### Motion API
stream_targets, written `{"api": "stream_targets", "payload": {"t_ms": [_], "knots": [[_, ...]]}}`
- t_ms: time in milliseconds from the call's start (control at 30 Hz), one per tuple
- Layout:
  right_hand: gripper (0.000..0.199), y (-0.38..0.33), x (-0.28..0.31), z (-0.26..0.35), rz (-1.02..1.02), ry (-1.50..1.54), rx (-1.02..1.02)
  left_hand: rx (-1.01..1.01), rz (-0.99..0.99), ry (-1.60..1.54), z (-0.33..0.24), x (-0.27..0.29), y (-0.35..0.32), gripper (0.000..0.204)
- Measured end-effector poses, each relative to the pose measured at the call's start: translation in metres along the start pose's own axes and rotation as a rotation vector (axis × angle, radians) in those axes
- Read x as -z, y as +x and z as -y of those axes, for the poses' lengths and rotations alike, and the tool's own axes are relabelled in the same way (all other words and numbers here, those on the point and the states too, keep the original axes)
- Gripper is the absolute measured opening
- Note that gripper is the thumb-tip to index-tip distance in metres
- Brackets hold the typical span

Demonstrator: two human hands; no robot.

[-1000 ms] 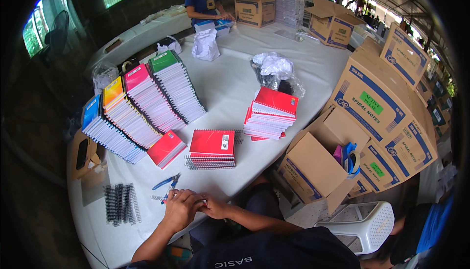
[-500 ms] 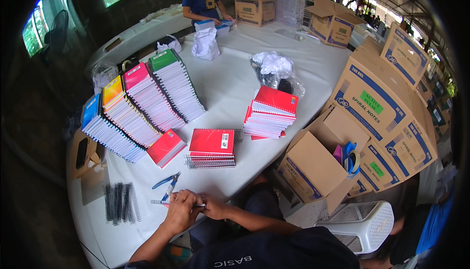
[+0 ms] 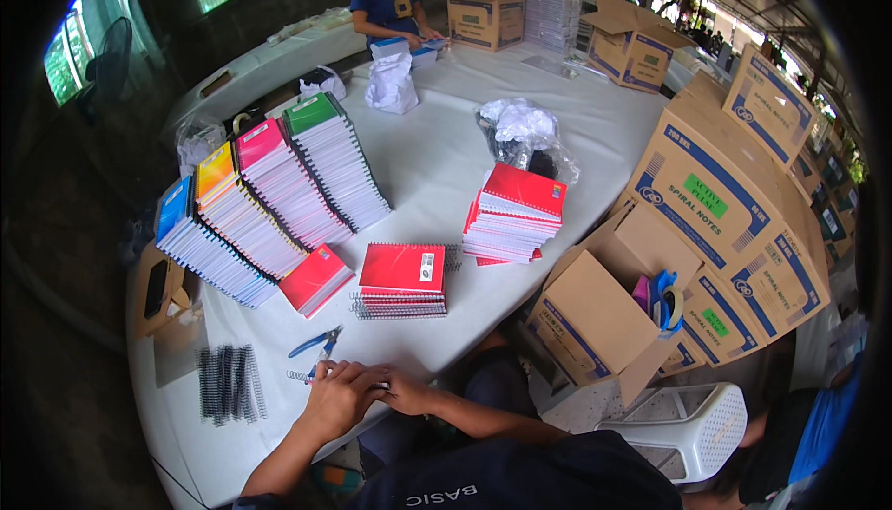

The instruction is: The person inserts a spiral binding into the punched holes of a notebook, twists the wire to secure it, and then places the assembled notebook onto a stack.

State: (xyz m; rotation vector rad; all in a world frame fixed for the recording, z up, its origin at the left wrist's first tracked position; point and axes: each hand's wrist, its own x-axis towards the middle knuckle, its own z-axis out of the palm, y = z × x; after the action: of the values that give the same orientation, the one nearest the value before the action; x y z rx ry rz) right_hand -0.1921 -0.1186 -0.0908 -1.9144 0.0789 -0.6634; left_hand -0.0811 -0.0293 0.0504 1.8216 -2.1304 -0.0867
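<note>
At the table's near edge, my left hand and my right hand are closed close together on a thin notebook seen edge-on, mostly hidden by my fingers. The loose end of a dark wire coil sticks out to the left of my left hand. Just beyond that hand lie blue-handled cutting pliers. Several loose black coils rest in a row to the left. A stack of red spiral notebooks stands ahead of my hands, with a smaller stack of red-covered pads on its left.
Tall stacks of blue, yellow, pink and green notebooks fill the left side. Another red stack sits right of centre, before a plastic bag. An open carton, piled boxes and a white stool stand right. A person works across the table.
My left hand has shifted slightly to the left over the notebook. The coil's protruding end looks shorter and more tilted. My right hand stays almost in place.
</note>
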Motion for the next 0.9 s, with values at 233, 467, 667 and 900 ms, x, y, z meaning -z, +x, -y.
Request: {"api": "stream_targets", "payload": {"t_ms": [233,467,667,900], "knots": [[0.023,-0.001,-0.005,-0.007,-0.029,0.017,-0.061,0.065,0.037,0.018,-0.004,0.001,0.002,0.021],[0.021,0.001,0.0,-0.004,0.006,0.046,0.0,0.098,0.026,-0.062,-0.002,-0.005,0.003,0.018],[0.018,0.0,0.001,0.0,-0.022,0.069,-0.018,0.122,-0.06,-0.084,-0.007,-0.01,0.001,0.016],[0.017,0.003,0.003,0.004,-0.023,0.115,0.053,0.018,-0.08,-0.072,-0.002,-0.015,0.004,0.019]]}}
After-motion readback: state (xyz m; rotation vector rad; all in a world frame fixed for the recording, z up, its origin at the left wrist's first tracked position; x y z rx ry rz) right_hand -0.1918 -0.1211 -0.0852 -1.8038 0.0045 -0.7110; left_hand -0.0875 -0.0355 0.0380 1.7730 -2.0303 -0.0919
